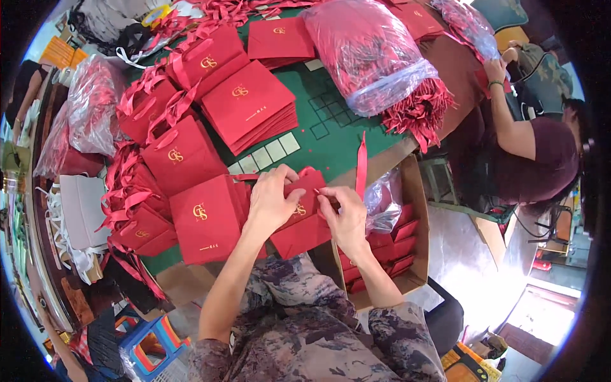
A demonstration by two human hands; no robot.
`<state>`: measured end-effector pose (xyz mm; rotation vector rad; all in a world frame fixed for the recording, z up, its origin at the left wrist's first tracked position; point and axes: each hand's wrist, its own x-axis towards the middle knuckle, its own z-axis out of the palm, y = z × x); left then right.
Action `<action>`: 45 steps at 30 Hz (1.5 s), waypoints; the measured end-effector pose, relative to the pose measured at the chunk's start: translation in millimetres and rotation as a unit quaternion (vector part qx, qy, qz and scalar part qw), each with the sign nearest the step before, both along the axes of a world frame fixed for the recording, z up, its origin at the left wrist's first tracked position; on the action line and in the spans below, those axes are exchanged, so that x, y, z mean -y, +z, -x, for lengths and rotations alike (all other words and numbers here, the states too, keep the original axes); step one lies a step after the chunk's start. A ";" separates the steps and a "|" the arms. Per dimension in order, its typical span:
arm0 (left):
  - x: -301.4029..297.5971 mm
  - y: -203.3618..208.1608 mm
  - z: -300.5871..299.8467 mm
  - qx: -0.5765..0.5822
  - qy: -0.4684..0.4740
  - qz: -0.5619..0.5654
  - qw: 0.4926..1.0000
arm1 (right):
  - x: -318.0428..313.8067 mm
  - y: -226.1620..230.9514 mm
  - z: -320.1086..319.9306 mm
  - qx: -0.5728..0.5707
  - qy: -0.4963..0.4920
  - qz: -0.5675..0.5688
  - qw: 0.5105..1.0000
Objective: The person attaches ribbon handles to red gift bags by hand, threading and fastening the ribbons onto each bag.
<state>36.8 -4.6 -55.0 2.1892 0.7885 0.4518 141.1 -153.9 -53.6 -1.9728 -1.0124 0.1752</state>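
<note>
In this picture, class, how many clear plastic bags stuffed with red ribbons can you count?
3: a large bag at the table's top centre, one bag on the left edge, one bag at the top right near another person's hand. Others may be hidden.

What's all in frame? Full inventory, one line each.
red paper gift bag: one, red, held in both hands at table edge
flat bag stacks: several, red with gold emblem, on green table
ribbon-handled bags: many, red, piled left
red ribbon: one, upright by right hand
plastic-wrapped ribbon bundle: one, red, top centre
cardboard box: one, brown, holds red bags, right
co-worker: one, maroon top, far right
left hand: on bag
right hand: pinching ribbon at bag
</note>
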 end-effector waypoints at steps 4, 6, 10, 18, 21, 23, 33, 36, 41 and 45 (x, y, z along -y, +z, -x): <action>-2.5 22.0 1.1 -0.027 -0.038 0.181 0.982 | -2.8 8.8 0.7 -0.020 0.004 0.002 1.000; -0.7 23.4 3.1 -0.007 -0.043 0.221 0.974 | -4.4 7.6 2.7 -0.005 0.008 -0.004 1.000; 4.4 28.3 4.9 0.013 -0.036 0.266 0.963 | -6.1 7.5 3.3 -0.007 -0.003 -0.019 1.000; 22.8 46.2 6.8 -0.005 -0.014 0.134 0.991 | -8.9 25.7 -4.8 -0.074 0.033 0.038 0.996; 29.3 53.4 6.1 -0.039 -0.010 0.078 0.996 | -15.0 32.0 -3.7 0.067 0.046 0.079 0.994; 30.9 51.9 6.2 -0.039 0.000 0.022 0.999 | -15.5 36.3 -3.9 0.054 0.044 0.070 0.995; 26.7 34.9 9.9 0.022 0.007 0.166 0.986 | -10.4 46.6 -24.7 0.052 0.137 0.012 0.989; 32.0 32.0 9.8 0.033 0.022 0.120 0.992 | -7.8 59.8 -38.9 -0.033 0.160 0.012 0.986; 53.9 31.0 8.2 0.043 0.047 0.057 0.996 | -23.7 60.4 -56.7 -0.112 0.265 0.049 0.956; 64.1 25.2 8.8 0.101 0.019 -0.087 0.991 | -33.5 49.4 -76.2 -0.063 0.404 0.126 0.904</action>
